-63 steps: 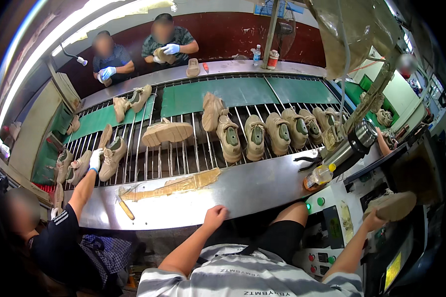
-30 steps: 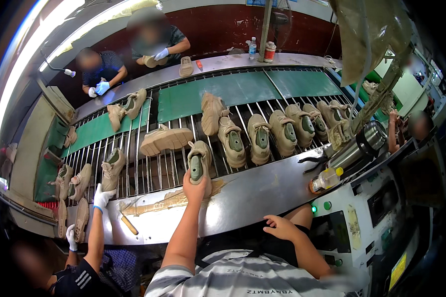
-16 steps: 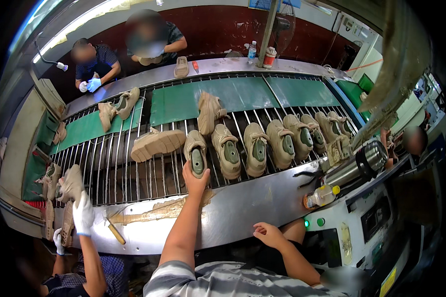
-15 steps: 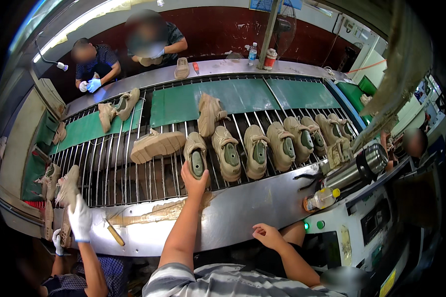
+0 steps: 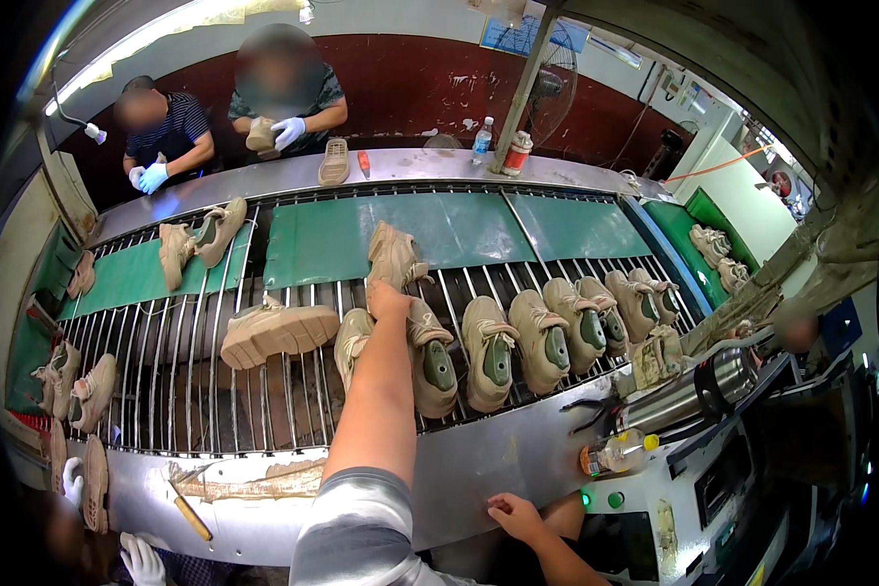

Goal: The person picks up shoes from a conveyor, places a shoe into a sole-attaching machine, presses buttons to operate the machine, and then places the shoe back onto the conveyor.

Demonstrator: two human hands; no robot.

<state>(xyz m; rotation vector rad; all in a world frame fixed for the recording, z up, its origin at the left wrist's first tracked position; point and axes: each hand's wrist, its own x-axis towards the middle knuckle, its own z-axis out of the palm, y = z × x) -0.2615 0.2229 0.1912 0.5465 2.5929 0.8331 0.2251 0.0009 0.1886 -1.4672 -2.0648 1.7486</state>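
Observation:
My left arm reaches across the rack of metal bars (image 5: pixel 200 391). At its end my left hand (image 5: pixel 389 301) closes on the near end of a beige shoe (image 5: pixel 394 256) lying on its side by the green sheet (image 5: pixel 449 230). Part of the fingers is hidden by the shoe. Under my forearm, a laced shoe (image 5: pixel 352 344) is partly covered. Right of it stands a row of beige shoes with green insoles, including a near shoe (image 5: pixel 434 366). Low by the counter's front edge, my right hand (image 5: pixel 514 515) is loosely curled, fingers apart, holding nothing.
Another shoe (image 5: pixel 279 334) lies sideways on the bars. A yellow-handled tool (image 5: pixel 192 518) rests on the metal counter (image 5: pixel 449 488). At right are pliers (image 5: pixel 588 414), a bottle (image 5: pixel 619 452) and a steel flask (image 5: pixel 689 396). A co-worker's gloved hand (image 5: pixel 143 560) is at lower left; two people work opposite.
My left hand has let go of the green-insoled shoe at the near edge and moved farther away to the sideways shoe. The co-worker's shoe at left now rests on the bars. The view has shifted.

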